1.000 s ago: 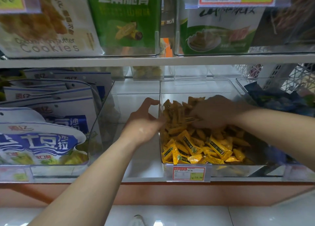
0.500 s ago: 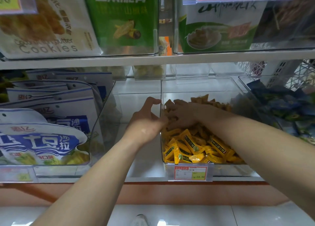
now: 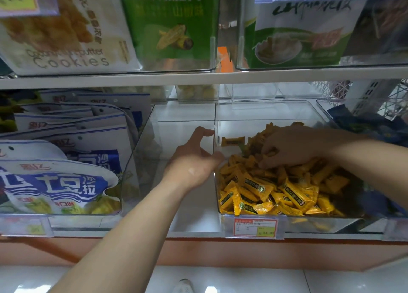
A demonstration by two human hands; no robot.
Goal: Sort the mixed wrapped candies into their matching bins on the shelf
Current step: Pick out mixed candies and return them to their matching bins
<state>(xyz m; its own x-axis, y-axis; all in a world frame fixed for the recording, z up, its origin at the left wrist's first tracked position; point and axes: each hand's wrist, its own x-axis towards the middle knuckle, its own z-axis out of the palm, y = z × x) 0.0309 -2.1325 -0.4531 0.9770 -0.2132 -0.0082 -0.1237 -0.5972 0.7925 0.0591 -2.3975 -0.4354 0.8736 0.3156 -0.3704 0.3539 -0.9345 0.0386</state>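
My right hand lies on the yellow candies heaped in the clear candy bin. Its fingers are curled down into the pile, and I cannot tell whether they have closed on a piece. What matters is the single candy, darker than the rest, which seems to sit high at the back left of the heap, just beside the bin's left wall. It lies to the left of my right fingertips, near but apart. Its long axis runs side to side along the shelf front, so one crimped end faces those fingers. My left hand is nearer to it, with the thumb raised and the fingers bent in a loose C that holds nothing I can see. But it hangs in the neighbouring middle bin, with the clear wall between it and the candy. I judge the right hand has the open path: a short slide left, then a pinch across the candy's short width.
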